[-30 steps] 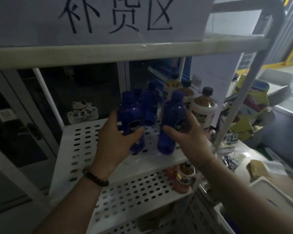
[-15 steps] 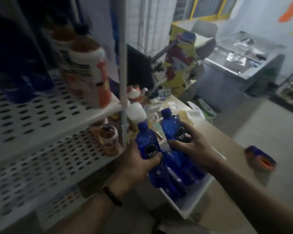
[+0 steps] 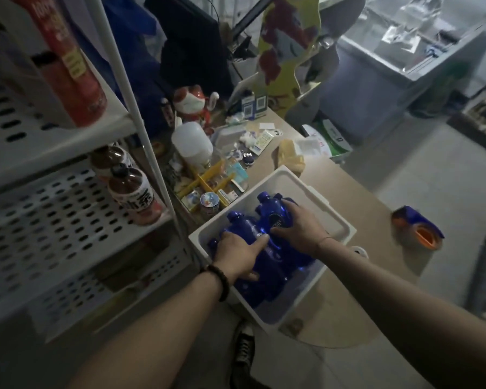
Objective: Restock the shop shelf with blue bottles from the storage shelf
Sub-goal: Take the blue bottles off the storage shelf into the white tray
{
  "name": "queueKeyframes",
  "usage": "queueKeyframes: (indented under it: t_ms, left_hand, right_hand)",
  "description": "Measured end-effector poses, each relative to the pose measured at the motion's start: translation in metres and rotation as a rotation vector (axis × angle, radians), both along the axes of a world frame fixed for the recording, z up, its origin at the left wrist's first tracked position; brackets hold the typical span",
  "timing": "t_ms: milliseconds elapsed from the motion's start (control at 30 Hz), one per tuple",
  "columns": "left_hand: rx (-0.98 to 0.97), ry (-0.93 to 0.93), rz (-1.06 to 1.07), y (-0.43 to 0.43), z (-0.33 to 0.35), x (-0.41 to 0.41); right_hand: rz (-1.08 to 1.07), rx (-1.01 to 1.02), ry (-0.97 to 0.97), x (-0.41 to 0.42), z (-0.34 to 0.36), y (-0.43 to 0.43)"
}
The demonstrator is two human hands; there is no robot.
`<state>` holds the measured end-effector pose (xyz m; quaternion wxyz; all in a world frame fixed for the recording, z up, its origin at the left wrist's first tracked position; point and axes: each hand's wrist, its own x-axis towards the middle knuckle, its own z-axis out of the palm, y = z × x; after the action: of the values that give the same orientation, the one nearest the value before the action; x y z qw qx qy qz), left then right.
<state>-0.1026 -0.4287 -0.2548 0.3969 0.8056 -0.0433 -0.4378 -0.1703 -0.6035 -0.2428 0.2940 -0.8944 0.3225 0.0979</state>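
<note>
A white bin (image 3: 331, 217) stands on the tan counter and holds several blue bottles lying on their sides. My left hand (image 3: 240, 255) is wrapped around one blue bottle (image 3: 243, 224) at the bin's left side. My right hand (image 3: 299, 227) grips a second blue bottle (image 3: 272, 207) at the bin's far side. Both bottles rest down among the others in the bin. The white perforated storage shelf (image 3: 54, 220) stands to the left.
Brown drink bottles (image 3: 135, 196) and a red-labelled bottle (image 3: 73, 68) stand on the storage shelf. The tan counter (image 3: 357, 192) carries clutter: a lucky cat figure (image 3: 192, 103), a white jug (image 3: 191, 144), cards. A blue and orange tape dispenser (image 3: 417, 227) sits at the counter's right edge.
Both hands carried the two blue bottles off the storage shelf, swung right to the white bin, and lowered them from upright to lying inside it.
</note>
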Motion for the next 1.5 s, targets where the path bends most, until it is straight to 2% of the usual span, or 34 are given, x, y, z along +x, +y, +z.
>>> queueKeyframes:
  t_ms: [67, 133, 267, 567, 700, 833, 967, 1033, 1133, 1200, 1300, 1367, 1400, 1467, 1500]
  left_hand:
    - [-0.028, 0.155, -0.063, 0.004, 0.007, 0.001]
    - [-0.072, 0.166, -0.107, 0.012, 0.009, 0.003]
    - [-0.271, -0.159, -0.107, 0.048, 0.044, 0.019]
    - [-0.553, -0.600, 0.039, 0.204, 0.189, 0.080]
    - [-0.521, -0.959, 0.181, 0.292, 0.245, 0.122]
    - [-0.379, -1.232, 0.421, 0.352, 0.270, 0.187]
    - [-0.265, -1.182, 0.461, 0.367, 0.282, 0.261]
    - [-0.280, -1.092, 0.396, 0.362, 0.282, 0.289]
    - [-0.292, -0.991, 0.329, 0.348, 0.270, 0.326]
    - [-0.317, -0.968, 0.289, 0.339, 0.260, 0.338]
    - [-0.340, -0.948, 0.261, 0.334, 0.257, 0.337]
    - [-0.368, -0.922, 0.270, 0.337, 0.254, 0.333]
    - [-0.392, -0.912, 0.280, 0.340, 0.252, 0.330]
    - [-0.397, -0.915, 0.298, 0.351, 0.251, 0.316]
    - [-0.418, -0.931, 0.297, 0.356, 0.254, 0.302]
  right_hand:
    - [0.023, 0.008, 0.005, -0.003, 0.007, 0.007]
    - [0.032, 0.006, -0.053, -0.009, 0.022, 0.016]
    - [0.051, 0.124, -0.303, -0.006, 0.073, 0.050]
    - [0.196, 0.376, -0.768, 0.072, 0.197, 0.204]
    - [0.289, 0.397, -0.924, 0.128, 0.238, 0.284]
    - [0.345, 0.280, -1.041, 0.187, 0.262, 0.350]
    - [0.351, 0.247, -1.044, 0.265, 0.282, 0.385]
    - [0.338, 0.267, -0.997, 0.311, 0.282, 0.385]
    - [0.247, 0.188, -0.856, 0.367, 0.273, 0.375]
    - [0.188, 0.132, -0.774, 0.375, 0.279, 0.374]
    - [0.182, 0.177, -0.664, 0.379, 0.276, 0.372]
    - [0.280, 0.105, -0.664, 0.376, 0.269, 0.370]
    - [0.322, 0.115, -0.724, 0.369, 0.264, 0.370]
    - [0.286, 0.270, -0.876, 0.359, 0.250, 0.370]
    - [0.336, 0.262, -0.928, 0.342, 0.247, 0.373]
